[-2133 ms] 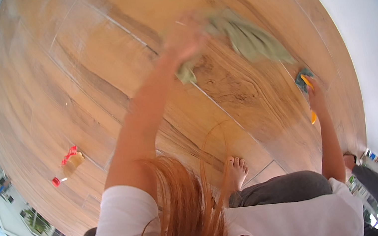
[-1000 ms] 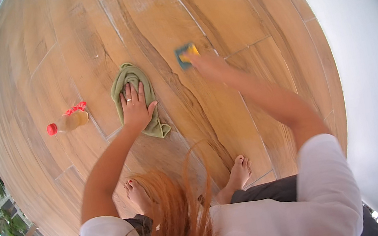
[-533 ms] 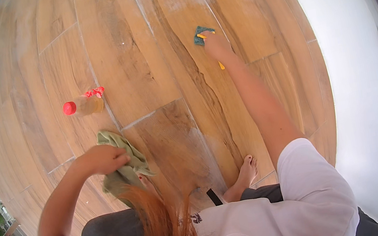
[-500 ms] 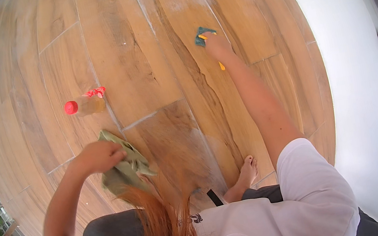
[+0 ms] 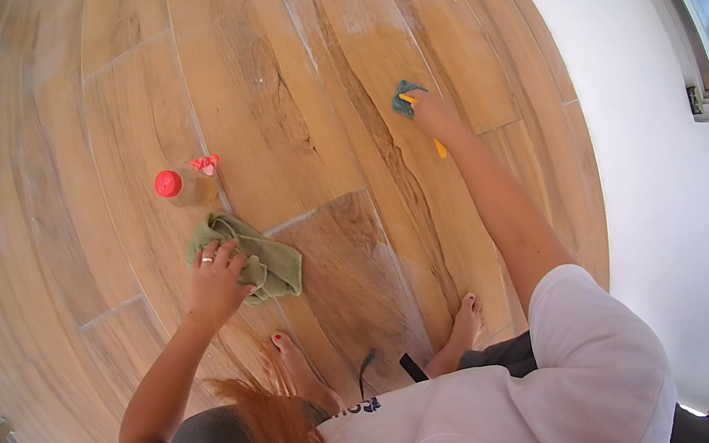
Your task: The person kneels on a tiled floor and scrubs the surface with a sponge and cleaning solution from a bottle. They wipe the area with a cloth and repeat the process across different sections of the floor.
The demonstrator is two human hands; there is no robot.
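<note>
My left hand [image 5: 221,281], with a ring on one finger, grips a crumpled olive-green cloth [image 5: 274,262] on the wood-look tile floor [image 5: 297,165]. Farther off on the right, my outstretched right hand [image 5: 436,117] is closed on a dark teal scouring pad [image 5: 404,97] against the floor. A slim yellow tool [image 5: 440,148] runs through the same hand, showing at both ends; its kind is hidden by the fingers. Just beyond the cloth is a clear bottle [image 5: 199,192] with a red cap [image 5: 168,183], yellowish liquid and a red-and-white patch.
A white wall [image 5: 680,240] borders the floor on the right, with a framed window or door [image 5: 698,18] in it. My bare feet [image 5: 296,365] are on the tiles in front of me. Whitish residue marks some grout lines. Greenery shows at the lower left edge.
My left hand has shifted forward and right with the cloth, which now lies more spread on the floor. My right hand keeps hold of the pad and yellow tool. The view has shifted slightly.
</note>
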